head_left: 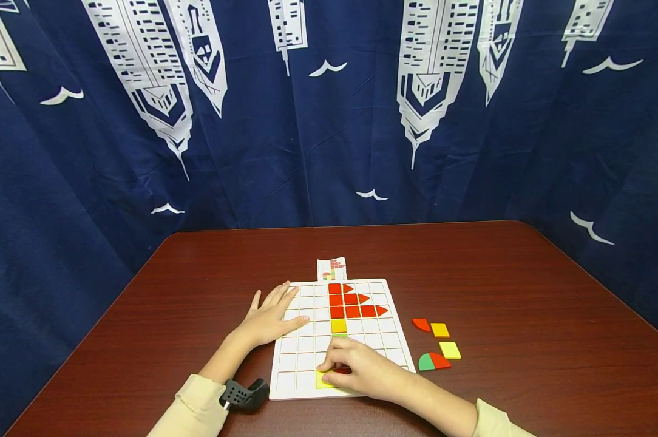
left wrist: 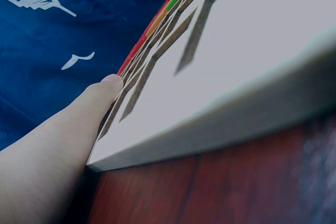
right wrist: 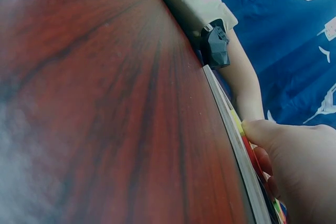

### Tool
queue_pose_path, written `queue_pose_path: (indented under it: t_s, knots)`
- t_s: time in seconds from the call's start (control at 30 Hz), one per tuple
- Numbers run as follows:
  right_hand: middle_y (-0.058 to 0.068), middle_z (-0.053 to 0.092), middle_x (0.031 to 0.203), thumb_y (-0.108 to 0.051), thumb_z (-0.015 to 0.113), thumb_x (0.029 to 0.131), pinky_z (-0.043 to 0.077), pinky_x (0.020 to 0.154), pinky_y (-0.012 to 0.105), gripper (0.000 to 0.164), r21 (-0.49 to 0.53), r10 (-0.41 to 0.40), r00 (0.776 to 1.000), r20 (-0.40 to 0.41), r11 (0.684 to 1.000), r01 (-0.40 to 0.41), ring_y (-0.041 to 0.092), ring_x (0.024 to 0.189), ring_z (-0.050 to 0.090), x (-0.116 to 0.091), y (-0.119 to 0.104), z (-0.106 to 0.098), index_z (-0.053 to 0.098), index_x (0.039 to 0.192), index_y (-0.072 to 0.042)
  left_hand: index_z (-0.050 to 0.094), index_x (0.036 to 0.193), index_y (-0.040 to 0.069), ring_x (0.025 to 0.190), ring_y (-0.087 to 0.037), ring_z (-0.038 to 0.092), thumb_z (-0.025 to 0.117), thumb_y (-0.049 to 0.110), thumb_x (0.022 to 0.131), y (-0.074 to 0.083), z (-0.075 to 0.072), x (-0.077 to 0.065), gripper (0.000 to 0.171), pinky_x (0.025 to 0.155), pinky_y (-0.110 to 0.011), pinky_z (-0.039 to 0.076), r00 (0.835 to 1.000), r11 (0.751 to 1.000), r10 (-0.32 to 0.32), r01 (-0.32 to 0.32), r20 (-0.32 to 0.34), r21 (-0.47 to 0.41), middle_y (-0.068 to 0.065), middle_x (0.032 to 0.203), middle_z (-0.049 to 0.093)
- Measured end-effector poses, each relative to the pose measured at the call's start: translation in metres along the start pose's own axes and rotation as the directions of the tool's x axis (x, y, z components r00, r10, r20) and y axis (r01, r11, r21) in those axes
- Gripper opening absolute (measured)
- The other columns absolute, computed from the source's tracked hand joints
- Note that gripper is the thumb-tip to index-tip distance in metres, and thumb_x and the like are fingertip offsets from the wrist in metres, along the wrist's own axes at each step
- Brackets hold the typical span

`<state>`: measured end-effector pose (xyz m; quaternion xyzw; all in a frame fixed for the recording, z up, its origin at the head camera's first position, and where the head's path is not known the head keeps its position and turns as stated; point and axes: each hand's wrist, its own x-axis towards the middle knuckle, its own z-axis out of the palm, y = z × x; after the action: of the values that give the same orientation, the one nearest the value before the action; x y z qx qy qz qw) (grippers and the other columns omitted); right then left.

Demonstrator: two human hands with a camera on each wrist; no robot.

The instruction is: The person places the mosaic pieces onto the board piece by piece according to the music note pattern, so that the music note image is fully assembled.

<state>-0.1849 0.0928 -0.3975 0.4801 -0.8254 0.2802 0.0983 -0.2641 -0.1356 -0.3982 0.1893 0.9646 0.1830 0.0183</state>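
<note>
A white grid board (head_left: 301, 361) lies on the table, with a column of red squares and triangles (head_left: 351, 299) on its upper part and a yellow square (head_left: 338, 326) below them. My left hand (head_left: 269, 321) rests spread over the board's left edge, its thumb (left wrist: 111, 80) lying on the grid. Low on the board, my right hand (head_left: 356, 367) pinches a yellow square tile (head_left: 322, 381) between thumb and forefinger. Part of a red piece (head_left: 342, 369) shows under the right hand, which hides the tiles around it. A green piece (head_left: 339, 335) peeks out above the knuckles.
To the board's right lie loose pieces: a red quarter-circle (head_left: 421, 325), yellow squares (head_left: 440, 330) (head_left: 450, 350), and a green quarter-circle (head_left: 425, 362) against a red one (head_left: 439, 361). A small pattern card (head_left: 331, 269) touches the board's far edge. Behind the table (head_left: 225, 261) hangs a blue curtain (head_left: 307, 133).
</note>
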Motion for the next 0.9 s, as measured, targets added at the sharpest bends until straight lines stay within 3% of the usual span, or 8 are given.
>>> queue_pose_path:
  t_s: [0.3,0.43,0.6,0.9]
  knots:
    - [-0.010,0.058,0.087,-0.015,0.062,0.084,0.042,0.072,0.009,0.009,0.017,0.023,0.999,0.025,1.000,-0.024,-0.004,0.079,0.049,-0.003,0.001,-0.003,0.068,0.090,-0.017,0.024,0.145,0.019,0.142,-0.025,0.012,0.042,0.065,0.083,0.000,0.000,0.000,0.079,0.109,-0.056,-0.006,1.000,1.000,0.002,-0.002,-0.004,-0.003,-0.004,0.154,0.013]
    - [-0.010,0.060,0.093,-0.016,0.059,0.088,0.044,0.075,0.013,0.012,0.093,0.017,0.999,0.030,0.995,-0.020,-0.002,0.083,0.051,-0.008,0.002,-0.008,0.066,0.097,-0.019,0.024,0.145,0.020,0.142,-0.025,0.012,0.043,0.065,0.083,0.001,-0.001,0.000,0.079,0.109,-0.056,-0.006,1.000,1.000,0.001,-0.001,-0.005,-0.002,-0.004,0.154,0.013]
    - [-0.010,0.061,0.094,-0.016,0.055,0.091,0.047,0.077,0.015,0.012,0.138,-0.044,0.998,-0.043,0.989,0.050,0.000,0.086,0.054,-0.018,0.006,-0.016,0.064,0.098,-0.019,0.024,0.145,0.020,0.142,-0.024,0.012,0.042,0.066,0.083,0.001,0.000,0.000,0.079,0.109,-0.056,-0.005,1.000,1.000,0.001,-0.001,-0.005,0.000,-0.004,0.154,0.013]
    - [-0.007,0.063,0.087,-0.004,0.060,0.085,0.043,0.071,0.009,0.015,0.064,-0.098,0.975,-0.201,0.992,0.112,0.000,0.079,0.054,-0.039,0.022,-0.032,0.065,0.094,-0.015,0.023,0.145,0.021,0.142,-0.024,0.012,0.041,0.067,0.082,0.000,0.000,0.000,0.080,0.109,-0.056,-0.006,1.000,1.000,0.001,-0.001,-0.003,0.009,-0.003,0.154,0.013]
